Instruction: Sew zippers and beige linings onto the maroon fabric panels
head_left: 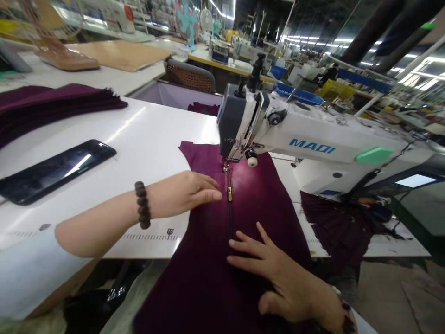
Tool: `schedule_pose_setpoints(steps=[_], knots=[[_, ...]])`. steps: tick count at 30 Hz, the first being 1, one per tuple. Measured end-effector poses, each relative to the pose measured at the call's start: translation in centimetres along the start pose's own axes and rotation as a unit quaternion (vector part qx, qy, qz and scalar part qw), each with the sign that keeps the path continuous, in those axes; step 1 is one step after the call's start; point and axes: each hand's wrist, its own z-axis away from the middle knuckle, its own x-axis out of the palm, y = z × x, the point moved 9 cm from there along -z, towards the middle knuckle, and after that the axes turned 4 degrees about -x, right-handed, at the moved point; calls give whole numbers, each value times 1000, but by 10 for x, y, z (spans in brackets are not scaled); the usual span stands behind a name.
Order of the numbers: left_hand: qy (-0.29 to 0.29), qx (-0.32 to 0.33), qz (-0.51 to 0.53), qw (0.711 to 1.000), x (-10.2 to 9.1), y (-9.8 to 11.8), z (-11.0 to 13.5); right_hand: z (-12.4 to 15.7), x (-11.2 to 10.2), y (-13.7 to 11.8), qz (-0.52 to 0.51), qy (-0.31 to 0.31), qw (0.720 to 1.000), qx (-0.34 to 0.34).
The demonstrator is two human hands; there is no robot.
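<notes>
A dark purple fabric panel [267, 199] lies under the needle area of a white sewing machine [313, 127] and hangs over the table's front edge. Down its middle runs a zipper [230, 225] with a gold zipper pull [230, 194], just in front of the presser foot [225, 168]. To the left of the zipper, my left hand [186, 192] rests on the panel with its fingers stretched out together. My right hand [274, 271] lies spread on the cloth nearer to me, fingertips close to the zipper's right side. Neither hand grips anything.
A black phone [52, 171] and a stack of purple cloth pieces [52, 109] lie on the left of the white table [153, 134]. More purple pieces [340, 227] with zipper parts sit right, below the machine arm. A fan [62, 46] stands at the back left.
</notes>
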Motion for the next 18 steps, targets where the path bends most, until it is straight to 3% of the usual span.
schedule_pose_setpoints(steps=[2,3,7,13,18], knots=[[-54,8,-43,998,24,2,-3,-1,1,-2,14,4,1000,3],[-54,9,-67,996,34,3,-1,-1,1,-3,21,7,1000,6],[27,-8,-162,986,59,1,12,-3,1,-7,32,8,999,13],[85,-45,-199,975,78,0,19,-8,-3,-10,18,16,1000,20],[110,-50,-191,974,79,3,19,-10,-3,-9,26,3,1000,9]])
